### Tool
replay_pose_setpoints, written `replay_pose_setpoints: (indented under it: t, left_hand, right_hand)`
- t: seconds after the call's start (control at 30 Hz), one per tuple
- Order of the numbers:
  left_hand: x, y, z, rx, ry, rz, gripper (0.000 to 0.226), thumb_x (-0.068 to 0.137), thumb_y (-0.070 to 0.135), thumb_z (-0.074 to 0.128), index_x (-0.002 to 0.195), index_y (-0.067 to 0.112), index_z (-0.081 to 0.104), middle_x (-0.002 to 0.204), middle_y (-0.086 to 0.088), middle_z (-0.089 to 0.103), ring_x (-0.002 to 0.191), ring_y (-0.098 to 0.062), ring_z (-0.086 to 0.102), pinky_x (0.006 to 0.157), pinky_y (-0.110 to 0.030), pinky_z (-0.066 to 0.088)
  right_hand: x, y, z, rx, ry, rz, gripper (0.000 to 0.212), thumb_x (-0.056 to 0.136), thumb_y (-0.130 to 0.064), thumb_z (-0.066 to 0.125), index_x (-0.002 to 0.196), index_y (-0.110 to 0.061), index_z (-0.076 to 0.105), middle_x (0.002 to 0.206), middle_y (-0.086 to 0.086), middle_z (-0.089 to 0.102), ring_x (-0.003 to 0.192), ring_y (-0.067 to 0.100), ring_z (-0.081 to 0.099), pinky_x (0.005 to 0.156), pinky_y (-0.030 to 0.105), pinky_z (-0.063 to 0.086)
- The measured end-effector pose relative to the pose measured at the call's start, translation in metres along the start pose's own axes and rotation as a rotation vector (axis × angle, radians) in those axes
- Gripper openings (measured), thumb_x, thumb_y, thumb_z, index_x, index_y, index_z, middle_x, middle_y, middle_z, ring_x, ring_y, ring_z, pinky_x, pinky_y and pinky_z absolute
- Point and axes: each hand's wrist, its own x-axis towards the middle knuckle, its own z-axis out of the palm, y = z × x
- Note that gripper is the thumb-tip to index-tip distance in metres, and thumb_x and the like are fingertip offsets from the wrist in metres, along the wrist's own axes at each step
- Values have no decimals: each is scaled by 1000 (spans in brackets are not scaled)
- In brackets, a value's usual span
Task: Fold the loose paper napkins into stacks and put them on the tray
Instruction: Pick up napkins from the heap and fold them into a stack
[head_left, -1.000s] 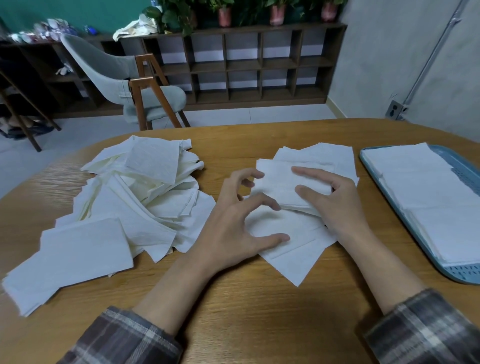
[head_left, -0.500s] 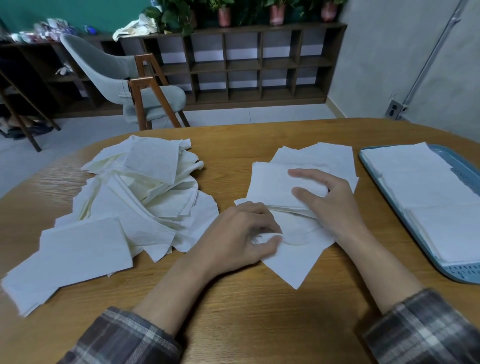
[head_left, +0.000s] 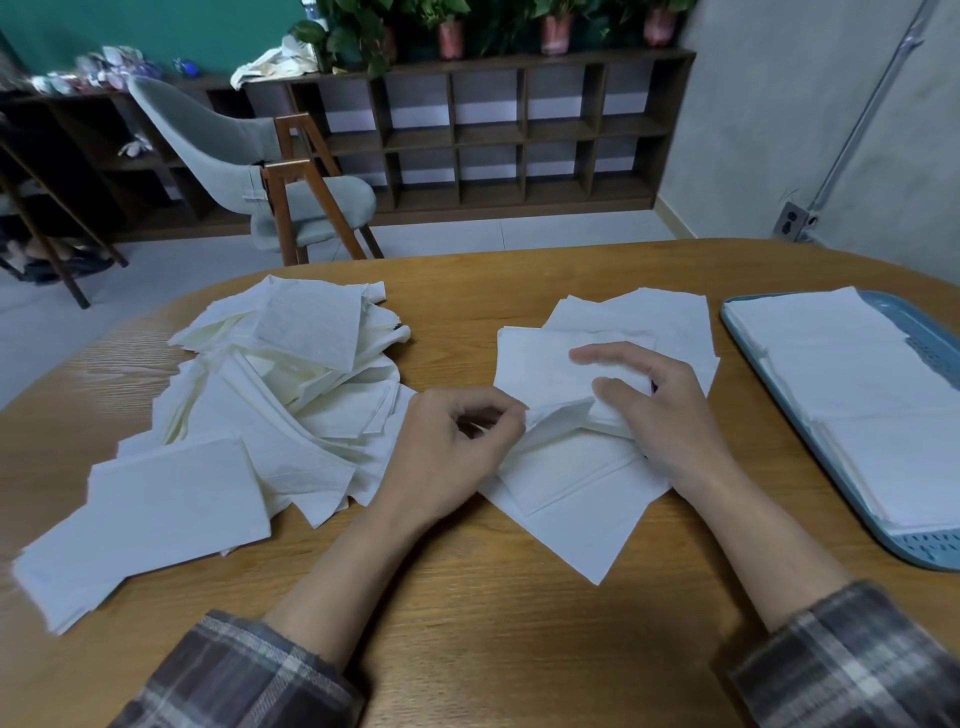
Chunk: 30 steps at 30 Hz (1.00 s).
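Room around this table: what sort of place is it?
Probably a café or restaurant's dining room, not certain: a wooden table heaped with paper napkins, a blue serving tray, and a cubby shelf topped with potted plants.

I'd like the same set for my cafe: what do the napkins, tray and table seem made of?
Napkins: thin white tissue paper, matte, faintly embossed, softly creased. Tray: probably plastic, pale blue, smooth rim, moulded slots in its base. Table: wood or wood-look laminate, brown grain with low sheen; I cannot tell which.
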Motion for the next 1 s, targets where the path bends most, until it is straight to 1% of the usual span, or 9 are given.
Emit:
replay_pose_setpoints:
  t: [0.2, 0.37, 0.47, 0.57, 0.63, 0.73, 0.8, 0.9, 1.0]
  left_hand:
    - [2, -2, 0, 40, 106, 76, 22, 103, 13, 62, 83, 19, 67, 72, 17, 60, 62, -18, 46, 59, -39, 43]
    - [1, -3, 1, 122, 138, 165, 18, 105, 18, 63, 90, 25, 70, 63, 11, 51, 55, -7, 40, 57, -22, 33]
    - [2, -3, 3, 110, 128, 156, 14, 105, 23, 64, 95, 26, 73, 64, 8, 53, 57, -7, 39, 58, -20, 30]
    - [1, 3, 2, -20, 76, 110, 9, 101, 31, 69, 108, 25, 72, 72, 13, 65, 64, -4, 54, 60, -20, 40]
    - [2, 6, 1, -134, 41, 45, 24, 96, 26, 76, 119, 26, 68, 87, 9, 78, 80, -9, 73, 67, -28, 56]
    - [5, 1, -2, -115, 90, 3, 39, 92, 15, 80, 124, 31, 64, 83, -4, 76, 79, -24, 73, 72, -40, 59]
    - [9, -1, -5, -163, 95, -46, 43, 92, 12, 80, 127, 30, 62, 82, -6, 74, 72, -21, 70, 71, -38, 57]
    - [9, 2, -7, -183, 160, -61, 43, 93, 12, 79, 130, 26, 62, 84, -2, 73, 64, -9, 67, 64, -24, 54]
    - [8, 7, -10, -160, 281, -16, 39, 94, 14, 79, 129, 23, 63, 89, 1, 75, 55, -9, 62, 54, -16, 47]
  right_hand:
    - [-3, -5, 0, 18, -99, -78, 27, 102, -14, 59, 109, -28, 81, 118, -24, 74, 121, -6, 59, 106, 27, 42]
    - [-12, -10, 6, -46, -207, -165, 22, 93, -47, 73, 107, -32, 80, 114, -19, 75, 117, 4, 64, 97, 25, 45]
    - [-11, -6, 10, -85, -138, -116, 11, 86, -42, 82, 95, -37, 80, 102, -22, 74, 103, 3, 66, 85, 28, 47]
    - [-10, -8, 10, -15, -116, -109, 3, 94, -29, 78, 92, -29, 81, 93, -13, 77, 94, 7, 70, 80, 27, 51]
    - [-10, -11, 7, 65, -66, -87, 8, 97, -27, 74, 93, -24, 81, 93, -8, 79, 92, 10, 72, 80, 27, 54]
    - [-7, -11, 3, 173, 21, -17, 12, 100, -26, 71, 100, -19, 80, 100, -6, 80, 98, 12, 75, 87, 31, 57]
    - [-5, -9, 1, 233, 64, 35, 14, 100, -29, 71, 104, -20, 81, 106, -3, 80, 105, 18, 74, 98, 43, 57]
    - [-4, -8, -1, 271, 57, 85, 19, 98, -39, 74, 107, -24, 81, 113, -2, 79, 114, 24, 72, 111, 57, 49]
    - [-4, -8, -2, 293, -42, 113, 15, 101, -28, 70, 111, -22, 80, 116, 0, 79, 114, 24, 73, 111, 57, 49]
